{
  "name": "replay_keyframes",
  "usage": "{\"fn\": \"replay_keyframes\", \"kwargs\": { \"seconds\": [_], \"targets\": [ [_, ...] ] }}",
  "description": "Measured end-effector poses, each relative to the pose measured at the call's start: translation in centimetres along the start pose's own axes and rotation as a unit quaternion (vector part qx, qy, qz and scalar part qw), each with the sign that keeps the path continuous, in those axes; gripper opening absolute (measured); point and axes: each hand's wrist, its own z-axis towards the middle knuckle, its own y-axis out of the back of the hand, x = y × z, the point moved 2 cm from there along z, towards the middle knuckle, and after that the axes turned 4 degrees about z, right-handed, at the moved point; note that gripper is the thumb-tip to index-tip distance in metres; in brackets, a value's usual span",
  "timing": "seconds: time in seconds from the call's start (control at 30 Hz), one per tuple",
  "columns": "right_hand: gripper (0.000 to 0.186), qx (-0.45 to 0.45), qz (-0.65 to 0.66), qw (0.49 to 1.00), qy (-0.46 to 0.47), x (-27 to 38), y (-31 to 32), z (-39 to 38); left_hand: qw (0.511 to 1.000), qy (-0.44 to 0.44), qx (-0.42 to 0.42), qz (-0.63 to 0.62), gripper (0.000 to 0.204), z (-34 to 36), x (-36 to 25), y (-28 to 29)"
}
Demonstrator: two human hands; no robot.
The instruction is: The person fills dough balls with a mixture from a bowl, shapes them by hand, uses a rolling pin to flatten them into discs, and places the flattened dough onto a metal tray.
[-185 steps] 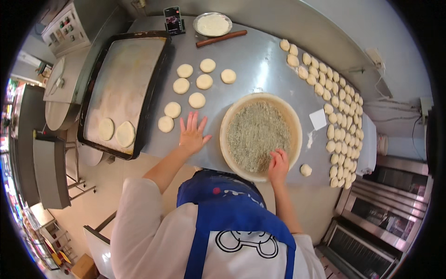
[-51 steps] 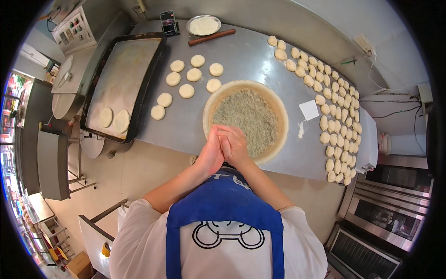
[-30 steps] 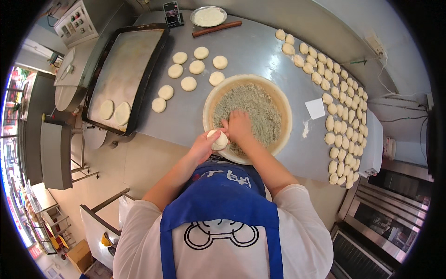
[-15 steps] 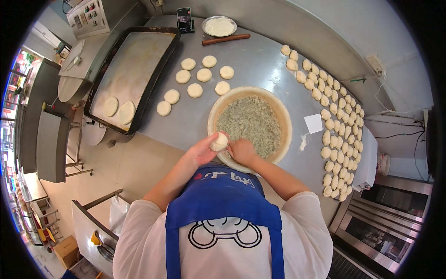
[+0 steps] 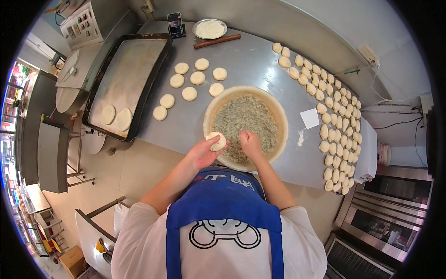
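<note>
My left hand (image 5: 200, 153) holds a round, pale dough bun (image 5: 216, 141) over the near left rim of a large cream-coloured bowl (image 5: 283, 123). Its fingers curl round the bun from below and the sides. Greyish-green, crumbly filling (image 5: 246, 114) lies in the bowl. My right hand (image 5: 251, 145) is closed above the filling, a little to the right of the bun and apart from it. Whatever its fingers may hold is hidden.
Flattened dough rounds (image 5: 189, 93) lie left of the bowl; many dough pieces (image 5: 332, 135) line the right side. A black-rimmed griddle (image 5: 139, 69) holds two rounds. Behind are a rolling pin (image 5: 217, 41), flour plate (image 5: 210, 29) and phone (image 5: 175, 25). A white scraper (image 5: 309, 118) lies right.
My right hand has drawn away from the bun, rightward and slightly farther over the filling, and is closed. My left hand still holds the bun, with more of its top showing. The view has shifted slightly.
</note>
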Motion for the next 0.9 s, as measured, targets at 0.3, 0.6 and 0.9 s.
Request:
{"fn": "replay_keyframes", "kwargs": {
  "seconds": [0.3,0.6,0.9],
  "targets": [
    [0.034,0.053,0.315,0.934,-0.158,2.1,-0.1,-0.9,0.997,0.032,0.064,-0.040,0.024,-0.9,-0.1,-1.4],
    [0.058,-0.043,0.254,0.959,-0.123,0.3,1.4,0.1,0.998,0.004,0.027,0.060,0.026,0.4,1.0,-3.7],
    [0.036,-0.050,0.346,0.937,-0.014,4.8,3.5,-0.7,0.998,0.024,0.060,0.009,0.038,1.6,1.9,-4.0]
  ]
}}
